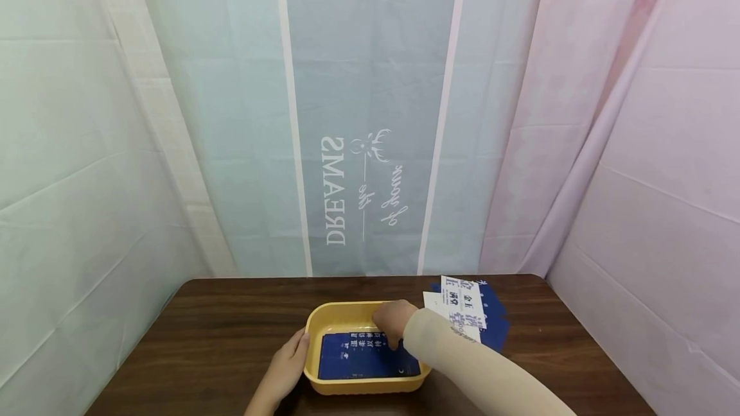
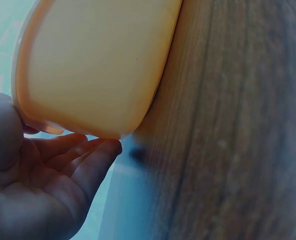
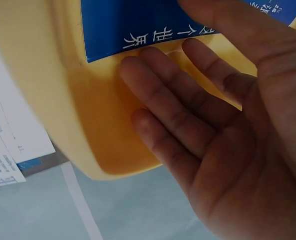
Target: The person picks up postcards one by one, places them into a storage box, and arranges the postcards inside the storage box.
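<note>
A yellow plastic basin (image 1: 364, 388) stands near the front of the table. Blue cards (image 1: 363, 364) printed with white characters lie flat inside it. My left hand (image 1: 286, 363) holds the basin's left end; in the left wrist view its thumb is at the rim and the fingers press the outer wall. Over the basin's right side, my right hand (image 1: 394, 318) reaches in. From the right wrist view, its fingers are loosely extended beside the edge of a blue card (image 3: 138, 25), with the thumb over the card. Whether the thumb touches the card is unclear.
Right of the basin lies a loose, overlapping pile of white cards (image 1: 462, 303) and blue cards (image 1: 496, 336), partly behind my right forearm. Dark wooden table (image 1: 191, 345) surrounds the basin. A pale printed curtain (image 1: 370, 82) hangs behind, with white cloth at both sides.
</note>
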### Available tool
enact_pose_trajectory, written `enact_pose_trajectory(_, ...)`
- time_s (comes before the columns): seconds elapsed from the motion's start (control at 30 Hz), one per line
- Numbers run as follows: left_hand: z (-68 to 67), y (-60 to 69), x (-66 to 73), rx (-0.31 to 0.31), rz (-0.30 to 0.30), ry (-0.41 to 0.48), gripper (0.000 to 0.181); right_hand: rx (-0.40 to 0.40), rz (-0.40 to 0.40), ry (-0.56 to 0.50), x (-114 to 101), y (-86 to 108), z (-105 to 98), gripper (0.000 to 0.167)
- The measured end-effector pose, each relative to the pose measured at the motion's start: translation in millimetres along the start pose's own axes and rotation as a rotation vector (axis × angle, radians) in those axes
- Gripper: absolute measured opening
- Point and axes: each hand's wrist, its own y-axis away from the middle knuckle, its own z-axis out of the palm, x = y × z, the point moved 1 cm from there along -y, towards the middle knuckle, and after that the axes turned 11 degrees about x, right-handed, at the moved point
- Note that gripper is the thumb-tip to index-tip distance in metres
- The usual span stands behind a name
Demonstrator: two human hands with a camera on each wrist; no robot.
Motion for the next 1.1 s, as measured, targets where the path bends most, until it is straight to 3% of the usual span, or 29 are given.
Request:
enact_pose_trajectory(0.27, 0.7, -0.4, -0.1, -0.001, -0.003, -0.003, 0.052, 0.017, 0.028, 0.008, 3.2, 3.6, -2.9, 0.032)
enact_pose_trajectory(0.43, 0.8, 0.3, -0.6, 0.002, 0.009, -0.005, 0.050, 0.036, 0.022, -0.039, 10.4, 7.9, -6.0, 0.027)
enact_pose_trajectory(0.5, 0.5, 0.2, -0.6, 0.003, 0.005, -0.004, 0.050, 0.084, 0.019, -0.056, 15.1, 9.9, -9.9, 0.021)
enact_pose_trajectory(0.6, -0.1, -0.2, -0.2, 0.000, -0.005, -0.004, 0.051, 0.223, 0.020, -0.110, 23.6, 13.3, -17.3, 0.011)
enact_pose_trajectory(0.7, -0.7, -0.4, 0.5, 0.000, -0.006, -0.004, 0.052, 0.382, 0.015, -0.163, 33.9, 18.1, -21.6, 0.018)
enact_pose_trajectory(0.8, -0.7, -0.4, 0.1, 0.003, -0.007, -0.004, 0.052, 0.491, 0.017, -0.199, 44.8, 23.0, -21.4, 0.022)
enact_pose_trajectory(1.0, -0.2, 0.5, 0.4, -0.003, -0.010, 0.001, 0.053, 0.576, 0.099, -0.158, 70.5, 26.0, -7.8, 0.020)
enact_pose_trajectory(1.1, -0.4, 0.8, 0.6, 0.000, -0.002, -0.004, 0.052, 0.552, 0.179, -0.154, 85.5, 27.8, 0.9, 0.024)
